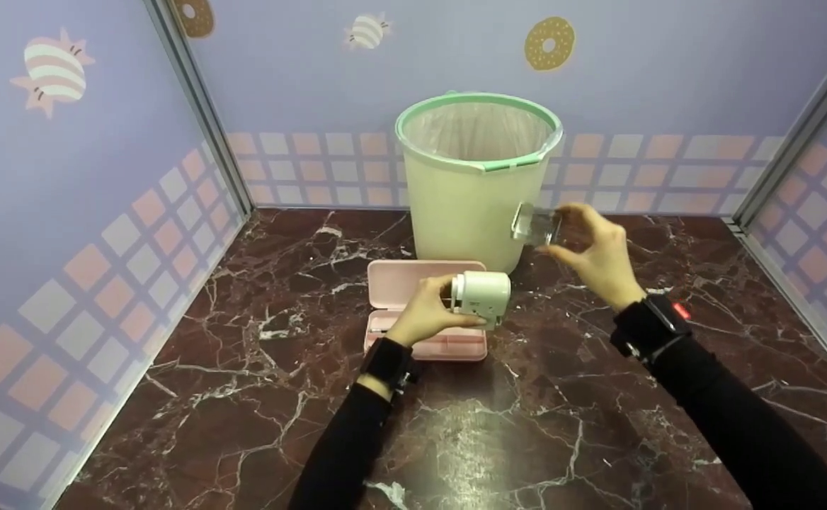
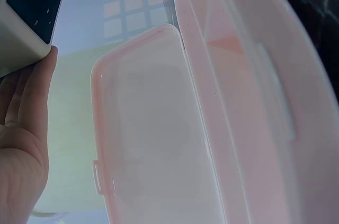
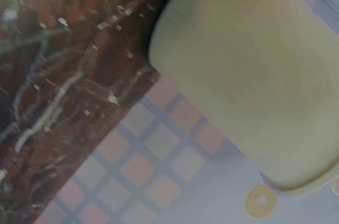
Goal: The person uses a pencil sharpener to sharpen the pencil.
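Note:
My left hand (image 1: 424, 312) grips a small white electric pencil sharpener (image 1: 490, 289) above the pink pencil case (image 1: 403, 280). In the left wrist view, a dark panel with small marks shows on the sharpener (image 2: 21, 33), and fingers support it from below. My right hand (image 1: 603, 261) pinches a clear plastic shavings container (image 1: 538, 227) between thumb and fingers, in front of the bin's right side. The pencil case lies open, its lid towards the bin; a thin item shows in its tray, partly behind the left hand. The right wrist view shows neither the right hand nor the container.
A pale trash bin (image 1: 466, 205) with a green rim and a clear liner stands behind the pencil case. Small light specks lie on the dark marble-patterned table (image 3: 69, 75) near it. Patterned panels (image 1: 300, 78) enclose the back and sides.

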The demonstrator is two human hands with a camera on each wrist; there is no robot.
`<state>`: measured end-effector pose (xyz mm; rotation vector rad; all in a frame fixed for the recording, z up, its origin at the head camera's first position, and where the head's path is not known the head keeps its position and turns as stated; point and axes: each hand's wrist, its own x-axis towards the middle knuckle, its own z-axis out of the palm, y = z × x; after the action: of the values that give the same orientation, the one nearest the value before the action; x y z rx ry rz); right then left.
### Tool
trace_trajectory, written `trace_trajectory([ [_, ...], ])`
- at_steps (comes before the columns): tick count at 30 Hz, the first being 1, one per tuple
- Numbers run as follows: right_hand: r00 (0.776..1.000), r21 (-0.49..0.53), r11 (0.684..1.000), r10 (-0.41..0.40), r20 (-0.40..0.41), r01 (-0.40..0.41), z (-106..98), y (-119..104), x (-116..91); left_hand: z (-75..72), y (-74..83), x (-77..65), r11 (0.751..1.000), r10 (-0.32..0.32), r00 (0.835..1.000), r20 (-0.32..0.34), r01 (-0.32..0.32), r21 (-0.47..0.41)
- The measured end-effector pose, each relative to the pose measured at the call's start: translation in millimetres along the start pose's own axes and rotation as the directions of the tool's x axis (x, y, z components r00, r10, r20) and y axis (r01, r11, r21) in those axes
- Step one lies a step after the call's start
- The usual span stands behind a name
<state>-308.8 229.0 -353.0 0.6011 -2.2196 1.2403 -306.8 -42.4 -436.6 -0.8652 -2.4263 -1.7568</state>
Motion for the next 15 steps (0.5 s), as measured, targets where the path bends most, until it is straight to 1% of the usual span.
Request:
trace_trajectory([
  [4,0.999,-0.043,0.999,0.008,0.042,-0.006,7.7,16.0,-19.8,0.5,-0.6,0.6,1.000,-0.002,1.000,-0.004,0.002,0.003],
  [8,0.998,-0.095,0.995,0.018,0.053,-0.013,15.4,30.3,-37.5,0.1,0.0,-0.5,1.000,-0.005,1.000,-0.010,0.005,-0.007],
  [11,0.997,-0.099,0.995,0.024,0.070,-0.017,20.7,37.4,-49.2,-0.3,0.4,-1.1,1.000,-0.003,1.000,-0.014,0.003,-0.012],
  [15,0.993,-0.073,0.997,0.021,0.116,-0.012,27.7,43.2,-61.1,-0.3,0.0,-0.7,1.000,0.002,1.000,-0.019,-0.002,-0.010],
])
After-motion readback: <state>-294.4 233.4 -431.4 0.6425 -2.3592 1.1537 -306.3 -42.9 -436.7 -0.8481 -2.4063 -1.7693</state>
